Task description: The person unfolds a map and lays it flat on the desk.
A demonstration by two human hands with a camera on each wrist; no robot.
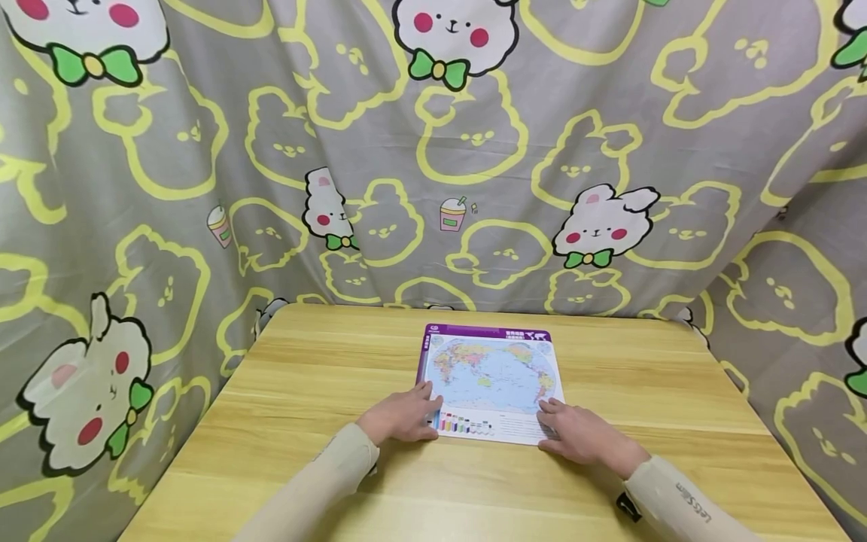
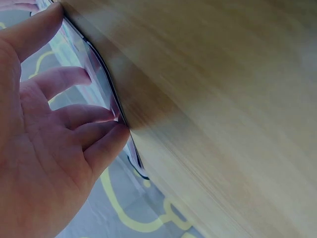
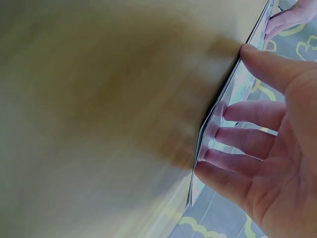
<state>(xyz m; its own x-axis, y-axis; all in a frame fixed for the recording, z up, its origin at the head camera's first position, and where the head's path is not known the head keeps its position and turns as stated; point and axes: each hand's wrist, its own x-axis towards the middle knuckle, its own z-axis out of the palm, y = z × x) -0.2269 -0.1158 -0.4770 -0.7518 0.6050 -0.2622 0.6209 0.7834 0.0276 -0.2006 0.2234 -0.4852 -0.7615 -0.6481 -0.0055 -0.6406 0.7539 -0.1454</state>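
Observation:
A flat world map board (image 1: 497,380) with a purple top band lies on the wooden table, its near edge towards me. My left hand (image 1: 405,415) rests at its lower left corner, and my right hand (image 1: 581,433) is at the lower right corner. In the left wrist view, the left hand (image 2: 54,134) has its thumb at the board's dark thin edge (image 2: 106,69) and relaxed fingertips on its surface. The right wrist view shows the right hand (image 3: 277,148) likewise, thumb and little finger at the edge (image 3: 210,114), other fingertips touching the glossy face.
The light wooden table (image 1: 305,361) stretches around the board on every side. A grey curtain (image 1: 379,135) with yellow outlines and white cartoon animals hangs behind the table and along both sides. Beige sleeves (image 1: 325,474) cover the forearms.

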